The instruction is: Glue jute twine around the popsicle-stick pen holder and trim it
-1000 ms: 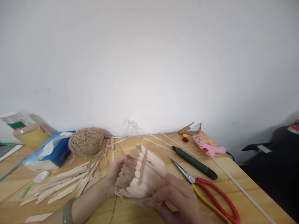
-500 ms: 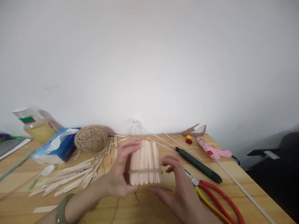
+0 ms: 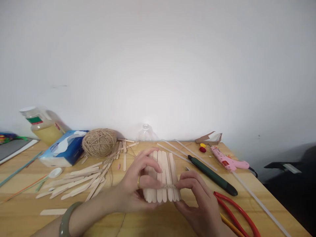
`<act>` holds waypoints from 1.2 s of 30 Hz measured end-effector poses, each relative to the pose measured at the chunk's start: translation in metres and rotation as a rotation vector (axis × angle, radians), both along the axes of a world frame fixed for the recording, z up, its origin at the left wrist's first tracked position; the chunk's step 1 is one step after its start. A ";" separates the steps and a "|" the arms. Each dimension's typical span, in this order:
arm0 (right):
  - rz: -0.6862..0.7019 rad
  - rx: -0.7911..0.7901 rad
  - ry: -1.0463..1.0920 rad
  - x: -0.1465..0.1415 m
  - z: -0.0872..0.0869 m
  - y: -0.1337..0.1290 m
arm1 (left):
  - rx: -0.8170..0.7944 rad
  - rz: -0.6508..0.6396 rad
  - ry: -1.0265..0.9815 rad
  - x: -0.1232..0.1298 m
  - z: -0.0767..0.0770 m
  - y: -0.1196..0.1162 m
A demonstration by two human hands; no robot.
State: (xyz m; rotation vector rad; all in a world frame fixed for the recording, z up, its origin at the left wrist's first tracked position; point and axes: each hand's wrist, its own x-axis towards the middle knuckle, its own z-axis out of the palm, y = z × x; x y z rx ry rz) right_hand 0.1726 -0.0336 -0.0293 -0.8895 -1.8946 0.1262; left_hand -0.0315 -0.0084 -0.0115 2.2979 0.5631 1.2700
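Pale craft sticks stand side by side around a holder [image 3: 164,168], with a band of twine [image 3: 170,186] running across their lower part. My left hand [image 3: 143,181] wraps round its left side, the fingers lying over the front sticks and twine. At the right edge, my right hand [image 3: 195,194] has its fingers bent and pressed to the sticks near the twine, with the thumb below. The inside of the holder is hidden.
Left lie a twine ball [image 3: 99,142], a tissue pack [image 3: 64,148], a tilted bottle [image 3: 44,126] and loose sticks [image 3: 76,181]. Right are a green pen-like tool [image 3: 212,175], red-handled pliers [image 3: 237,210] and a pink glue gun [image 3: 228,161]. Behind stands a clear bottle [image 3: 145,133].
My left fingers have moved down over the front of the sticks. My right hand has come in from the side and now touches the right edge. The view has shifted slightly.
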 end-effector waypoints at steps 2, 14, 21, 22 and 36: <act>-0.002 -0.064 0.058 0.002 0.000 0.004 | -0.105 -0.032 0.015 -0.002 0.001 0.003; 0.002 -0.536 0.294 0.014 0.000 0.030 | -1.058 -0.267 -0.062 -0.005 -0.014 0.026; -0.105 -0.552 0.262 0.023 0.002 0.038 | -1.260 -0.009 -0.352 0.016 -0.025 0.019; -0.118 -0.521 0.242 0.024 0.004 0.037 | -1.258 0.049 -0.403 0.019 -0.026 0.019; 0.112 -0.088 -0.261 0.021 -0.006 0.036 | -0.028 0.281 0.390 -0.002 -0.019 0.025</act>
